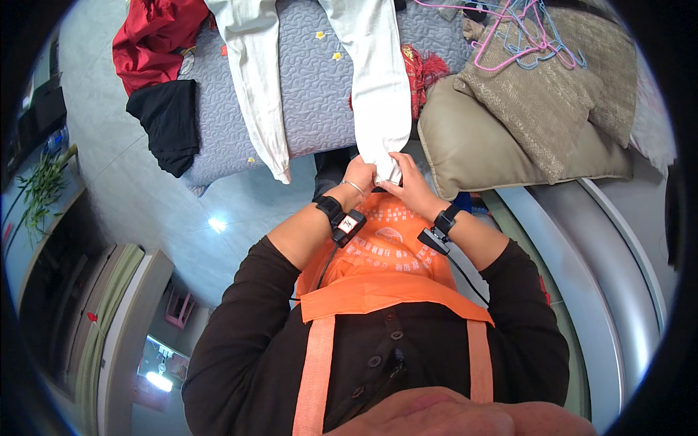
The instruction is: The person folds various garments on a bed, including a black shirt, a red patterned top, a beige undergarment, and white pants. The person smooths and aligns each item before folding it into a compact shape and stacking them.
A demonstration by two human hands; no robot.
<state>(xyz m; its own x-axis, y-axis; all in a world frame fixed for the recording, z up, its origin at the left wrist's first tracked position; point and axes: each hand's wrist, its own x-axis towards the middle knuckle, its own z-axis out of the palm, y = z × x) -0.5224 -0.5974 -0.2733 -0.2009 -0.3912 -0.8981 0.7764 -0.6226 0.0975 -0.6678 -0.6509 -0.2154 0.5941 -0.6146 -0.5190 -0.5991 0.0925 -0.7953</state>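
Observation:
White long-legged trousers [381,82] lie over a grey quilted cover, one leg towards me and the other hanging at the cover's near edge. My left hand [361,175] grips the left side of the near leg's cuff. On the cuff's right side, my right hand [402,177] pinches the fabric between thumb and fingers. Both hands are close together above the orange apron [381,283] that I wear. The undersides of the fingers are partly hidden.
The quilted cover [316,76] bears a red garment [152,43] and a folded black cloth [169,122] at the left. A red tasselled cloth [417,76] is beside the trousers. At right are a beige cushion [474,141], patterned brown cushions [523,92] and pink and blue hangers [507,41].

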